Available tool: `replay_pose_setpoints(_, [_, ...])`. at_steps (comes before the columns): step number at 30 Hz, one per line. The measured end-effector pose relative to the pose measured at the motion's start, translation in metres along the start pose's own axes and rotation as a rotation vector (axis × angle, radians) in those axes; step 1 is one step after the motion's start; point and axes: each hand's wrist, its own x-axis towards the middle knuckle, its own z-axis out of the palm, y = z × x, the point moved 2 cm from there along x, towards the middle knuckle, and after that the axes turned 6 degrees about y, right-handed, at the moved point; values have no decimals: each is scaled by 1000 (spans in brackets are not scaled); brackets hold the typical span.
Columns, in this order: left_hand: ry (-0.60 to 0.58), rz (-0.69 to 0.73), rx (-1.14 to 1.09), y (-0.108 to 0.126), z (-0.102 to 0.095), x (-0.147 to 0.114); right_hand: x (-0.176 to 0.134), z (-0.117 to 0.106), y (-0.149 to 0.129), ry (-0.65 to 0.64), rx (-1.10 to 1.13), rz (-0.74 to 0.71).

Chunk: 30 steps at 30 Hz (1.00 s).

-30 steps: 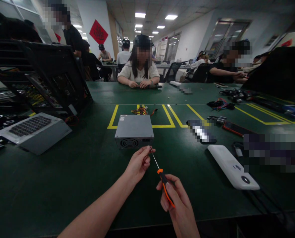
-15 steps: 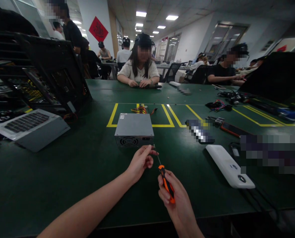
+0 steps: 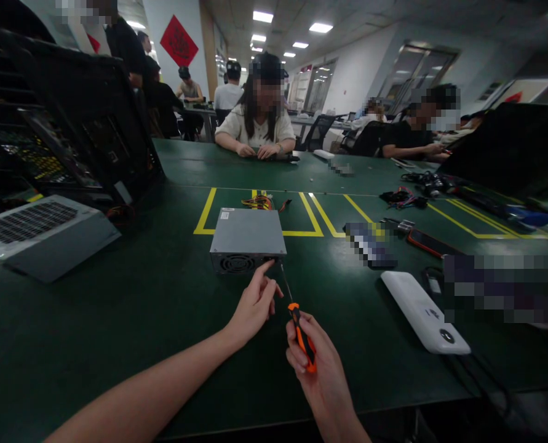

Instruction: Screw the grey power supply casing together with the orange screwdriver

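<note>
A grey computer power supply [image 3: 248,231] sits on the green table, its fan grille and power socket facing me. A bundle of coloured cables [image 3: 262,202] lies behind it. My left hand [image 3: 254,304] is open, the index finger stretched to the socket end of the housing and the other fingers loosely bent. The fingertip appears to touch the face beside the socket, partly covering it. My right hand [image 3: 320,363] grips an orange and black screwdriver [image 3: 302,335]. Its thin shaft points up and away, the tip close to the power supply's lower right corner; contact is unclear.
At the left stand another power supply [image 3: 52,234] and an open black computer case [image 3: 80,117]. To the right lie a white power bank [image 3: 424,312], a phone [image 3: 433,243] and cables [image 3: 403,198]. Yellow tape [image 3: 204,212] marks the table. A person [image 3: 258,126] sits opposite.
My left hand has moved from the screwdriver tip to the power supply, its index finger now straightened. The screwdriver and right hand have shifted slightly left. The view has also shifted a little.
</note>
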Motion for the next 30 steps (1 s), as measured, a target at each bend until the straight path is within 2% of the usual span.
replay_pose_setpoints(30, [10, 16, 0, 3, -1, -3, 6, 5, -1, 21, 30, 11])
